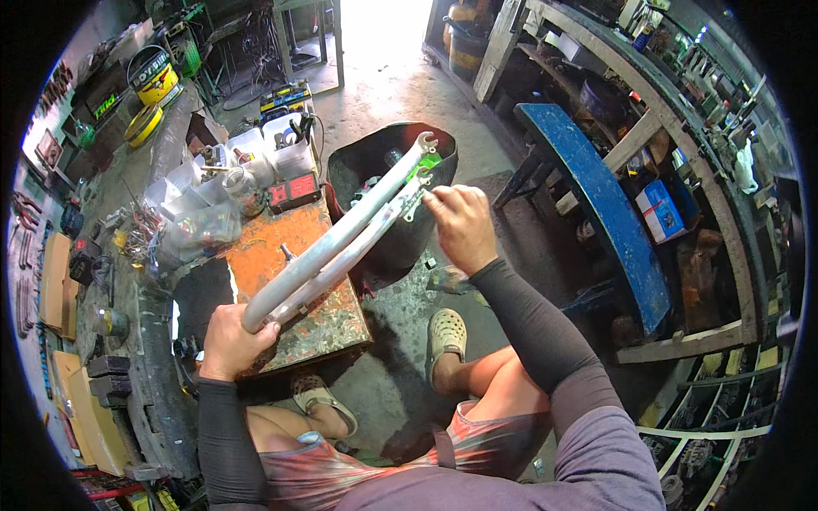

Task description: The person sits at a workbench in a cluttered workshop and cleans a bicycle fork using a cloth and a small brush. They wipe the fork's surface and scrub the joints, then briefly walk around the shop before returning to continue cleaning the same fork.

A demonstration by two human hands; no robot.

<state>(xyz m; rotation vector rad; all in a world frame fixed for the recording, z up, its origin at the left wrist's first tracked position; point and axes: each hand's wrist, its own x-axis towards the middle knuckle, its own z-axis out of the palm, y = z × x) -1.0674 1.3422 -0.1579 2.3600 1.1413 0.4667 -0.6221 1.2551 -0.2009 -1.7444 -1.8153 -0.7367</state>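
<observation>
A pale silver bicycle fork (341, 234) slants across the middle, over an orange-topped workbench and a black bin. My left hand (234, 341) is closed around its lower left end. The two legs run up and to the right, with open-slotted dropouts at their tips. Beside the nearer tip, a small plate with holes (414, 200) shows. My right hand (463, 226) is closed, thumb and fingers pinched against that tip. What the pinch holds, if anything, is hidden by the fingers. The orange-topped workbench (341, 315) has worn paint, and a small bolt-like piece (287, 251) stands on it.
Behind the fork stands the black bin (366, 145). Clear plastic tubs (247, 146) and a red box (292, 192) crowd the bench's far end. At right are a blue bench (596, 204) and wooden shelving (741, 255). Tools hang at far left.
</observation>
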